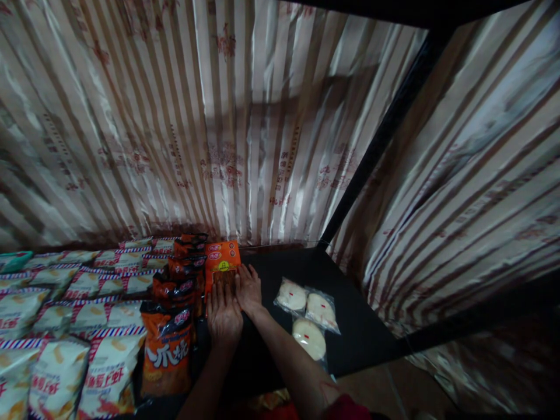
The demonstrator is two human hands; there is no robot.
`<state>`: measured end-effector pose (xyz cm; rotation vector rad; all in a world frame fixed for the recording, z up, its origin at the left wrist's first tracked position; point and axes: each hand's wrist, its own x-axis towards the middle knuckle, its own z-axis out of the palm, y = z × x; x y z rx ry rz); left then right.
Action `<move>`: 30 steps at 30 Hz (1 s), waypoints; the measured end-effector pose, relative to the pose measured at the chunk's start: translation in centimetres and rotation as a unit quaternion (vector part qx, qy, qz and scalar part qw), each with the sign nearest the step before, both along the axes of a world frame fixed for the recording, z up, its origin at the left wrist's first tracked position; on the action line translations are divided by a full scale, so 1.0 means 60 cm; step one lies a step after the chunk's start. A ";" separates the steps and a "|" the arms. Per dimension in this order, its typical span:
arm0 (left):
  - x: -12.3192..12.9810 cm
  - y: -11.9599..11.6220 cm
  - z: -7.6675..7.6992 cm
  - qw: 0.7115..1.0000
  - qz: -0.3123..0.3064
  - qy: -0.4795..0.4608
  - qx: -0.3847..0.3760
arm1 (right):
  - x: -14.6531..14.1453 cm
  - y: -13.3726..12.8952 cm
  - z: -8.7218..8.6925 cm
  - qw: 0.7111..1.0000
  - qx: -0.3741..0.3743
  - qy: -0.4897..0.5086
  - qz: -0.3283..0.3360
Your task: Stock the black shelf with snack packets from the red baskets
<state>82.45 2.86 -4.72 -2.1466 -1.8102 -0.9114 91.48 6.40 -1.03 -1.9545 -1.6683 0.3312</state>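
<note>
An orange snack packet (228, 249) with a yellow round mark lies on the black shelf, just right of a row of bags. My left hand (224, 319) rests palm down over its near part, fingers stretched out. My right hand (249, 290) is at the packet's right edge, also with fingers extended, its side against the left hand. The packet's near end is hidden under my hands. Left of them, orange and black snack bags (168, 350) stand in a line from front to back.
Rows of white snack bags (107, 370) fill the left side. Three clear packs of pale round food (309, 339) lie on the black shelf (365, 344) at right. A black upright post (376, 151) stands at the back corner, with striped foil sheeting (271, 128) behind.
</note>
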 end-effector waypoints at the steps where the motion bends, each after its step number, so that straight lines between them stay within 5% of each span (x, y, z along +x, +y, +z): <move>1: 0.000 0.000 0.001 1.000 0.004 0.003 -0.003 | 0.000 0.000 0.000 1.000 0.001 0.000 -0.001; 30: 0.001 -0.001 0.003 0.999 0.012 0.027 -0.015 | 0.000 0.002 -0.008 1.000 0.007 0.000 -0.009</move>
